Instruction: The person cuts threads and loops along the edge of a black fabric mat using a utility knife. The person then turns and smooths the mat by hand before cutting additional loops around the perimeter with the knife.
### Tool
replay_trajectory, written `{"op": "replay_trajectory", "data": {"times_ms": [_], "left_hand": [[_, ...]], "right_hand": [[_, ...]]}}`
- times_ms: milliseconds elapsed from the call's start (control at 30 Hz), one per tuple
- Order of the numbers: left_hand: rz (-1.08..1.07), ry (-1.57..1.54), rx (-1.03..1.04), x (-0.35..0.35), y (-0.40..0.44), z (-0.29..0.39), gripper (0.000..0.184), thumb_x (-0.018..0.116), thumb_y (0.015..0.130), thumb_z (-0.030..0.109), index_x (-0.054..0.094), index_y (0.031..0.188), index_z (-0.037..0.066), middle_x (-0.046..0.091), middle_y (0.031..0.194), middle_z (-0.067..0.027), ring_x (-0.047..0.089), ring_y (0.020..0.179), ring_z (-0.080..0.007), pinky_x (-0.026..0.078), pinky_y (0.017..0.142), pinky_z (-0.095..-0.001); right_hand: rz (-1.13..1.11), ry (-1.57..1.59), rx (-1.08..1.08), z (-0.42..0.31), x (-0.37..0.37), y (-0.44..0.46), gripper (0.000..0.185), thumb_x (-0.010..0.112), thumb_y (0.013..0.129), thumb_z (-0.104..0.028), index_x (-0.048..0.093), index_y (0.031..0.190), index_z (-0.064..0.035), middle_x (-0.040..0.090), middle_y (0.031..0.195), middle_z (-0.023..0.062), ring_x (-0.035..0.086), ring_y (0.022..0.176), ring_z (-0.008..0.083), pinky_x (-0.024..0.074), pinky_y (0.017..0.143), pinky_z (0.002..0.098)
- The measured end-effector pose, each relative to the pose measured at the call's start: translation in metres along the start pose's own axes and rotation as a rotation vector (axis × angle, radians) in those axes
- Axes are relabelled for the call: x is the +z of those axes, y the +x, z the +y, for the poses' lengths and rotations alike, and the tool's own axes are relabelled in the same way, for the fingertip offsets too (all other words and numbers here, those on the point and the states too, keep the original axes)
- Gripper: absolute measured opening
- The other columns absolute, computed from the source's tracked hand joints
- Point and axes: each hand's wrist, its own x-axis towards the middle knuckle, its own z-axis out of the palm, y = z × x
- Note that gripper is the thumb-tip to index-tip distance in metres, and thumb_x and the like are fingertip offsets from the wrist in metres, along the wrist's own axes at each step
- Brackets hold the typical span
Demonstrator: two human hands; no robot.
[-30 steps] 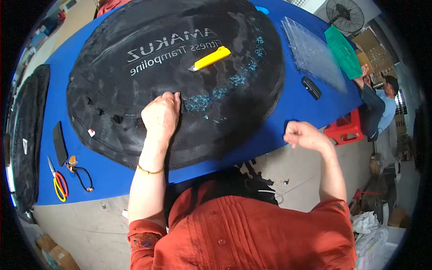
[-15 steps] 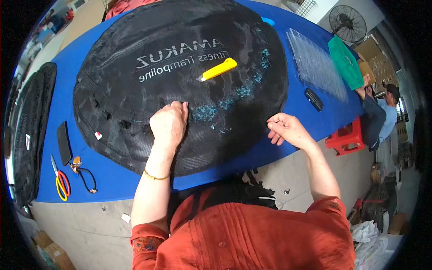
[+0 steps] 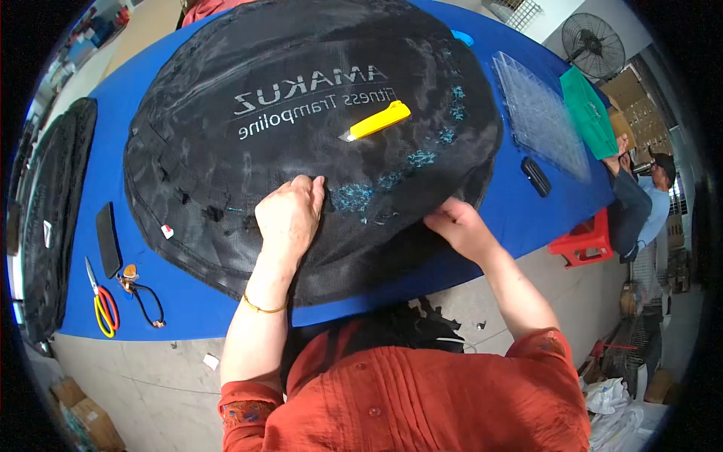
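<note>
One black mesh sheet (image 3: 290, 154) is lying on the worktop (image 3: 184, 305), its rim running out of view at 12 o'clock. The left grip (image 3: 290, 216) is clenching on it at 6 o'clock; the right grip (image 3: 444, 216) is grasping its edge at 4 o'clock, fingertips hidden. One yellow cutter (image 3: 380, 120) is resting at 2 o'clock, one pair of scissors (image 3: 104, 305) beyond 8 o'clock
</note>
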Motion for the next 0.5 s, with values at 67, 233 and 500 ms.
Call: {"op": "replay_trajectory", "data": {"times_ms": [67,233,500], "left_hand": [[0.009,-0.012,0.006,0.0,0.0,-0.001,0.036,0.066,0.096,0.031,0.057,0.069,0.008,0.063,0.062,-0.0107,0.066,0.058,-0.0289,0.053,0.055,-0.0385],[0.006,-0.026,-0.001,0.0,0.0,-0.001,0.037,0.066,0.096,0.03,0.056,0.069,0.008,0.062,0.062,-0.0113,0.066,0.058,-0.0294,0.052,0.055,-0.0389],[-0.028,-0.025,0.004,0.0,0.0,-0.001,0.036,0.067,0.095,0.029,0.056,0.068,0.008,0.063,0.062,-0.0123,0.065,0.057,-0.0304,0.052,0.054,-0.0396]], "right_hand": [[0.051,-0.651,-0.34,-0.01,0.007,0.011,0.034,0.063,0.091,0.002,0.065,0.124,-0.0017,0.067,0.128,0.0125,0.059,0.125,0.0255,0.0452,0.105,0.0383],[0.196,-1.051,-0.492,-0.002,-0.024,0.05,0.041,0.072,0.086,-0.019,0.066,0.124,-0.0058,0.064,0.13,0.0174,0.055,0.126,0.0394,0.0413,0.109,0.0483],[0.173,-0.972,-0.314,-0.009,-0.103,0.089,0.053,0.066,0.095,-0.029,0.053,0.141,-0.0069,0.055,0.144,0.0158,0.049,0.134,0.0317,0.036,0.116,0.0442]]}}
